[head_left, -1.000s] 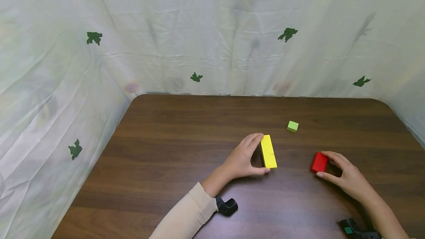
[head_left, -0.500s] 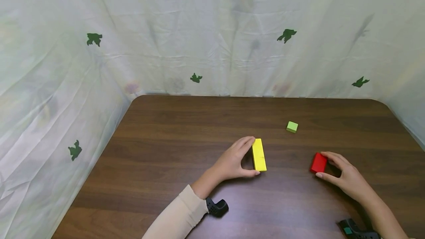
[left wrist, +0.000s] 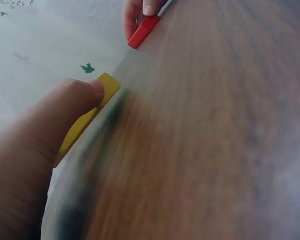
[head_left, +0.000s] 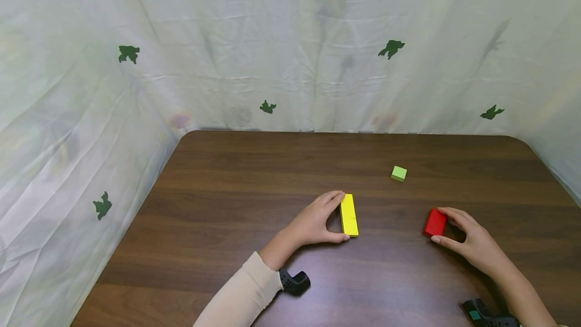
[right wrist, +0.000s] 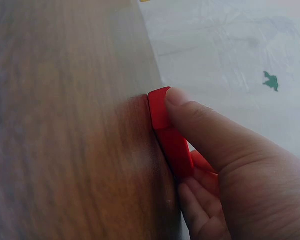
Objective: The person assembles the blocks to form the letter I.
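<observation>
A long yellow block (head_left: 349, 215) is pinched end to end by my left hand (head_left: 313, 222), thumb at its near end and fingertips at the far end. It lies low at the tabletop; whether it touches the wood I cannot tell. To the right, my right hand (head_left: 473, 240) grips a shorter red block (head_left: 435, 222) the same way. In the right wrist view the thumb presses one end of the red block (right wrist: 172, 135), which sits against the table. Behind and between the hands lies a small light green block (head_left: 399, 173), untouched.
The brown wooden table (head_left: 218, 180) has rounded far corners. A pale curtain (head_left: 295, 54) with green leaf shapes hangs along its back and sides. A black wrist device (head_left: 296, 283) is on my left wrist, another (head_left: 487, 313) by the right.
My left hand has carried the yellow block leftward and slightly nearer, away from the green block. The right hand and the red block have stayed in place.
</observation>
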Demonstrator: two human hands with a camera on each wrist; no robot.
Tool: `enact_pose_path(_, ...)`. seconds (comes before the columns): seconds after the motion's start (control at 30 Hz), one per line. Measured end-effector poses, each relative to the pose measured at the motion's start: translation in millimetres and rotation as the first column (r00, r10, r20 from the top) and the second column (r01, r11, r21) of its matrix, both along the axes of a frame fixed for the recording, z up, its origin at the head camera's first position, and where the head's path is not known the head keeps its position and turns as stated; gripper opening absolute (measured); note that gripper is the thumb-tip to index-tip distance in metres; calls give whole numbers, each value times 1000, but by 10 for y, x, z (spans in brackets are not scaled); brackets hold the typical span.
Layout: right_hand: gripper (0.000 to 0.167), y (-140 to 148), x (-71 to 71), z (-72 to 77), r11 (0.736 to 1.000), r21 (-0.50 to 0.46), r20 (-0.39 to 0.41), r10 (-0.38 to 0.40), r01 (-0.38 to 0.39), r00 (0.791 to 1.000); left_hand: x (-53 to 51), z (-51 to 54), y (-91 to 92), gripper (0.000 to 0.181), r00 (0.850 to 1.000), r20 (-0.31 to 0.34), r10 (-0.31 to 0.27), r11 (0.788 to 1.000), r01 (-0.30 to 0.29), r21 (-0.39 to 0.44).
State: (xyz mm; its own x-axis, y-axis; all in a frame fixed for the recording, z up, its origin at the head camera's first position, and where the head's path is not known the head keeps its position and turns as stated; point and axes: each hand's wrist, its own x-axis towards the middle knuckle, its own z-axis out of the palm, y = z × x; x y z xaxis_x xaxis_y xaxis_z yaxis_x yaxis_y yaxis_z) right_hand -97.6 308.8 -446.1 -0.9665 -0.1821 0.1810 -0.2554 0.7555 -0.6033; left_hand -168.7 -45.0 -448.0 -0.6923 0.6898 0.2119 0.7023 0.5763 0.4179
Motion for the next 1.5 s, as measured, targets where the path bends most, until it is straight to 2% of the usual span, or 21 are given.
enact_pose_path(0.23, 63, -6, 1, -1, 1000, -9, 0, 5, -5, 1000, 9, 10, -15, 89, 996, 92, 11, 999, -8, -34)
enact_pose_path(0.37, 63, -16, 0, 3, 1000, -4, -4, 4, -4, 1000, 5, 0, -15, 88, 994, 108, 7, 999, -3, -43)
enact_pose_path(0.57, 74, -13, 7, 10, 999, -37, 26, 5, -4, 1000, -3, -7, -16, 87, 995, 102, -4, 998, 10, -55)
enact_pose_path(0.67, 77, -12, 6, 3, 999, -49, 28, 8, -7, 1000, -4, -11, -21, 88, 993, 118, 2, 998, 4, -55)
enact_pose_path(0.77, 75, -12, 0, -10, 999, -39, 15, 9, -8, 1000, -8, -17, -26, 86, 991, 130, 24, 999, -19, -40)
enact_pose_path(0.9, 72, -13, -4, -15, 999, -33, 3, 4, -4, 1000, -21, -25, -29, 77, 993, 111, 48, 999, -48, -4)
enact_pose_path(1.2, 68, -31, 9, 12, 998, -30, 25, -49, 50, 998, -19, -13, -26, 66, 995, 81, 53, 999, -53, -2)
enact_pose_path(1.5, 68, -75, 9, 18, 997, -17, -32, -71, 71, 997, -19, -21, -14, 67, 994, 90, 58, 998, -57, -14)
